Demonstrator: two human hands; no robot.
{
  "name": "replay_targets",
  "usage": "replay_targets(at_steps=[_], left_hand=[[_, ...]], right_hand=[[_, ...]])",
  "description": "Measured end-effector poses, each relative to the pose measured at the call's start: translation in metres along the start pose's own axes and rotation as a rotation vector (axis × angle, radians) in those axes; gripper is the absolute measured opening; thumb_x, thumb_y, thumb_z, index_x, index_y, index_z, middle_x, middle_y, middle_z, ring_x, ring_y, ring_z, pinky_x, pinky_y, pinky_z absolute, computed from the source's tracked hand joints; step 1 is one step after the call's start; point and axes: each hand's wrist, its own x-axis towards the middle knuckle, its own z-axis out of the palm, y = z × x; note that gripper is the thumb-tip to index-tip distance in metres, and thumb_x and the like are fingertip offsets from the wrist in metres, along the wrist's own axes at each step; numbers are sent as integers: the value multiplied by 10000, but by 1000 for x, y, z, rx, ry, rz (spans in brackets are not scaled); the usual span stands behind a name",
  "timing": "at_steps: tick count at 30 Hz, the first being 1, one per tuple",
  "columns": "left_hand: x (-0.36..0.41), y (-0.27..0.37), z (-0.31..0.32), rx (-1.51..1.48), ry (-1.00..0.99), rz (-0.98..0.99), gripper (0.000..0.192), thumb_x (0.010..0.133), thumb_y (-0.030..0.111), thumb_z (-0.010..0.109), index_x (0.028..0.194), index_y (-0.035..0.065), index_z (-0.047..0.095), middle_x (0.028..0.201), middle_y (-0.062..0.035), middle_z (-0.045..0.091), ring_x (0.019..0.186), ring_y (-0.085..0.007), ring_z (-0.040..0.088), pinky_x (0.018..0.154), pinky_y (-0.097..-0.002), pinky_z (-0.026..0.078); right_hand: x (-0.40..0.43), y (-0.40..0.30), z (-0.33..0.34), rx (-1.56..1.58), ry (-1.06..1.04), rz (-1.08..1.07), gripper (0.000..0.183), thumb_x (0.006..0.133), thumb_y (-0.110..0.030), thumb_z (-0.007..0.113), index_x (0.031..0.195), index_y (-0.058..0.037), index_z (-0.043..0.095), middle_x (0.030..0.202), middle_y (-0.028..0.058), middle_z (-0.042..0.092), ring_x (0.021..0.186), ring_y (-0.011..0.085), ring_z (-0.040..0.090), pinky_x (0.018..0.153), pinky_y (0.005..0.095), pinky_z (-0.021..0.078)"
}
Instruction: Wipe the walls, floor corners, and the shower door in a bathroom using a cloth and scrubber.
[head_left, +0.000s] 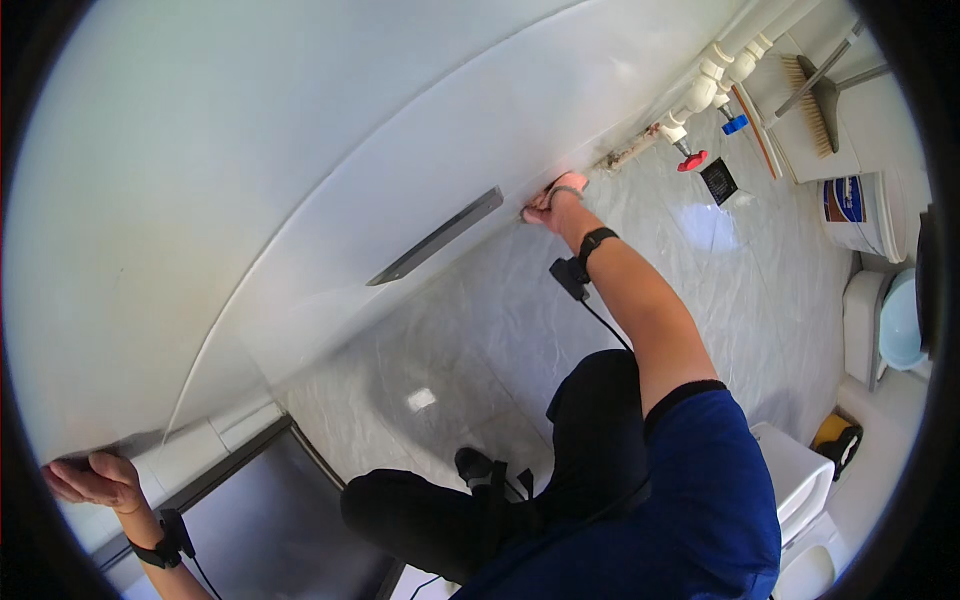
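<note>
My right hand (551, 215) presses a pink cloth with a grey edge (571, 184) against the foot of a glossy white wall (420, 180), just above the floor. Left of that hand, a dark grey metal strip (439, 236) is fixed low on the same wall. Far to the lower left, my left hand (97, 480) rests against the wall with its fingers bent. Its fingertips lie in shadow at the picture's rim, so whether they grip anything cannot be seen. Black straps with small devices and cables circle both wrists.
White pipes (701, 90) with a red valve handle (692, 160) and a blue one (735, 124) run past the cloth. A black floor drain (718, 181), broom (814, 105), white bucket (859, 214), pale blue basin (900, 319) and door panel (277, 517) surround the grey tiled floor (480, 322).
</note>
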Motion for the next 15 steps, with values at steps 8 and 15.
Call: replay_targets(at_steps=[8, 15], left_hand=[[19, 9, -6, 1, 10, 43, 526, 1018, 251, 473, 1429, -73, 421, 1508, -249, 391, 1400, -403, 362, 1155, -538, 231], [17, 13, -4, 1, -1, 2, 537, 989, 230, 494, 1428, -73, 430, 1510, -238, 403, 1449, -375, 309, 1210, -475, 127]], right_hand=[[-111, 48, 72, -33, -151, 215, 236, 948, -211, 477, 948, 0, 583, 908, 164, 615, 824, 324, 643, 852, 521, 549], [-193, 5, 86, 31, -681, 258, 197, 950, -122, 477, 1049, 31, 551, 1022, 185, 620, 936, 337, 638, 957, 567, 520]])
